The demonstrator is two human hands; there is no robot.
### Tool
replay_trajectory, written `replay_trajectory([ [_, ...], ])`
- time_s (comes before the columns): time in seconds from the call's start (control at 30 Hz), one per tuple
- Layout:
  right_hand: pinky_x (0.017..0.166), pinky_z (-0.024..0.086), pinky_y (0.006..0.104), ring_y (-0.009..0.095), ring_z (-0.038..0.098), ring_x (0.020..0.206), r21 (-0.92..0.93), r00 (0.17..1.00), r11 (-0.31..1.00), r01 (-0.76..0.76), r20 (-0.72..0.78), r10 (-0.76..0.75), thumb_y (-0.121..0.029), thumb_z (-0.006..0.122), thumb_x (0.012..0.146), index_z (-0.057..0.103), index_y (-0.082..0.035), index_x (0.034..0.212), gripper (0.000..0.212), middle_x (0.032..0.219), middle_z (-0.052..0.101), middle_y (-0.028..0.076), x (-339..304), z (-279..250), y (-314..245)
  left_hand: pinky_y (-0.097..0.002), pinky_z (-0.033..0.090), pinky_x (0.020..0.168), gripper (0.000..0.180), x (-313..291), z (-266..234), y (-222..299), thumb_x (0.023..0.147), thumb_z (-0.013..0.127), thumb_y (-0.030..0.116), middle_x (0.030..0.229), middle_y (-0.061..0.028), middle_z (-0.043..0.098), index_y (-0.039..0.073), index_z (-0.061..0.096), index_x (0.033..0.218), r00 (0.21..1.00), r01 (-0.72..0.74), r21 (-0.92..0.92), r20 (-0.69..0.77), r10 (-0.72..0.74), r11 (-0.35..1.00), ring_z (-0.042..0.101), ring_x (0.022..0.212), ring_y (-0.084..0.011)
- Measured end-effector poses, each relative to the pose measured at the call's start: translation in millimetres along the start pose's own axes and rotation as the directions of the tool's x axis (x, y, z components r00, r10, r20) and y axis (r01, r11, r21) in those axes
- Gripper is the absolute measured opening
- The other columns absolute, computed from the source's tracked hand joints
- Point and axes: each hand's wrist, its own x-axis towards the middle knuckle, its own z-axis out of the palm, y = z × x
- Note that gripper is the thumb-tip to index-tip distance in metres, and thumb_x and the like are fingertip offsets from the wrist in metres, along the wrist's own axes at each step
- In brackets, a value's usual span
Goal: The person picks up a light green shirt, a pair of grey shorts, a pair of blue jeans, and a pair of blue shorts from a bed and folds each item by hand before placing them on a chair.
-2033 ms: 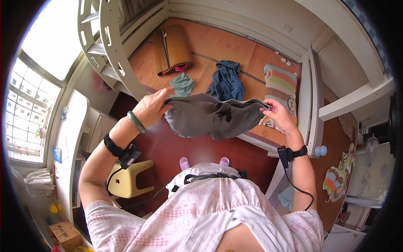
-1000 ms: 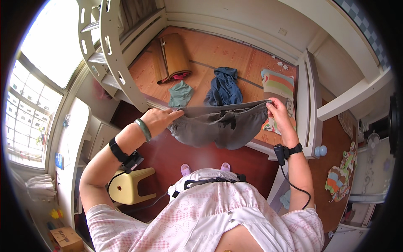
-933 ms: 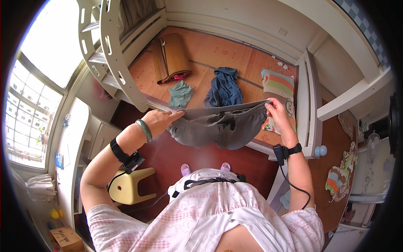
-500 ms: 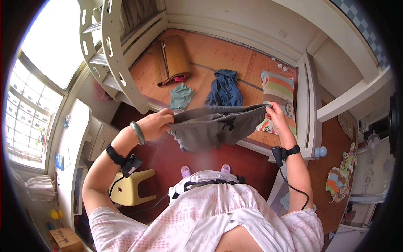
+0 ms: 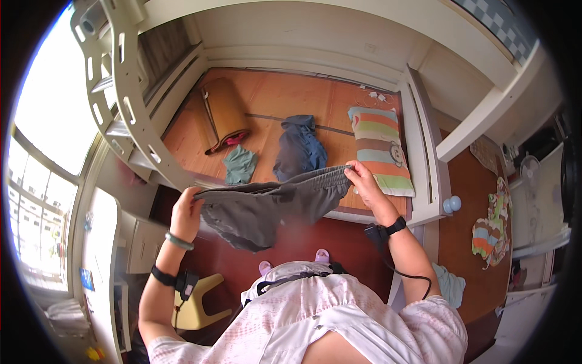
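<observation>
Grey shorts (image 5: 257,215) hang stretched between my two hands above the red floor, by the bed's near edge. My left hand (image 5: 187,212) is closed on one end of the elastic waistband. At the other end, my right hand (image 5: 365,182) pinches the waistband and sits slightly higher. The legs of the shorts droop below, blurred in part. Behind the shorts, a crumpled dark blue garment (image 5: 300,145) and a small green cloth (image 5: 240,165) lie on the bed mat (image 5: 267,94).
A rolled brown mat (image 5: 223,115) and a striped pillow (image 5: 381,148) lie on the bunk bed. A white ladder (image 5: 124,91) rises at its left. A yellow stool (image 5: 197,306) stands left of my feet. Right of the bed are a light blue cloth (image 5: 448,285) and a patterned cloth (image 5: 492,230).
The shorts have shifted left and tilted, with their left end lower. Both hands have moved left and stay on the waistband. The view has shifted too.
</observation>
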Motion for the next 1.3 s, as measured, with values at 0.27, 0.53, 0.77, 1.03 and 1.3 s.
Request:
replay_trajectory([
  [0.27, 0.073, 0.040, 0.0197, 0.005, 0.048, 0.080, 0.070, 0.959, 0.975, 0.210, -0.211, -0.191, -0.014, 0.051, 0.093, 0.051, -0.006, 0.100, 0.011, 0.088, 0.052, -0.004, -39, 32, -61, -0.0318, 0.042, 0.083, 0.018, -22, -13, 67, 0.092, 0.037, 0.002, 0.102, -0.0142, 0.052, 0.000, 0.046, 0.108, 0.811, -0.309, 0.030, -0.513, 0.280, 0.951, 0.053, 0.088, -0.0218],
  [0.53, 0.062, 0.046, 0.0268, 0.015, 0.052, 0.072, 0.073, 0.671, 0.706, 0.704, -0.393, -0.629, -0.016, 0.038, 0.097, 0.039, -0.005, 0.103, 0.013, 0.085, 0.051, 0.009, -77, 62, -150, -0.0483, 0.045, 0.086, 0.028, -35, -46, 140, 0.095, 0.034, 0.025, 0.105, -0.0191, 0.049, 0.006, 0.044, 0.112, 0.051, -0.667, 0.445, -0.773, 0.633, 0.597, 0.053, 0.098, -0.0336],
  [0.77, 0.061, 0.046, 0.0269, 0.015, 0.050, 0.071, 0.320, 0.630, 0.546, 0.774, -0.311, -0.712, -0.016, 0.038, 0.097, 0.043, -0.006, 0.104, 0.013, 0.082, 0.051, 0.008, -25, 101, -193, -0.0318, 0.044, 0.089, 0.018, 31, -6, 194, 0.088, 0.045, 0.009, 0.109, -0.0139, 0.054, 0.001, 0.051, 0.102, 0.377, -0.802, -0.113, -0.858, 0.350, 0.586, 0.055, 0.098, -0.0230],
  [1.03, 0.097, 0.034, 0.0337, 0.025, 0.043, 0.115, 0.179, 0.691, 0.689, 0.703, 0.058, -0.720, -0.022, 0.049, 0.094, 0.054, -0.005, 0.100, 0.018, 0.117, 0.049, 0.014, 41, 167, -170, -0.0320, 0.033, 0.097, 0.025, 86, 58, 185, 0.089, 0.047, 0.001, 0.128, -0.0127, 0.039, 0.001, 0.044, 0.114, 0.800, -0.579, -0.499, -0.194, 0.568, 0.645, 0.043, 0.114, -0.0203],
  [1.3, 0.098, 0.033, 0.0344, 0.023, 0.042, 0.116, 0.112, 0.769, 0.797, 0.593, 0.215, -0.602, -0.021, 0.050, 0.093, 0.054, -0.008, 0.109, 0.021, 0.126, 0.044, 0.015, 33, 155, -180, -0.0259, 0.042, 0.076, 0.052, 100, 48, 158, 0.084, 0.062, 0.041, 0.090, -0.0036, 0.054, -0.001, 0.048, 0.111, 0.905, -0.203, -0.510, 0.228, 0.359, 0.836, 0.048, 0.084, -0.0104],
])
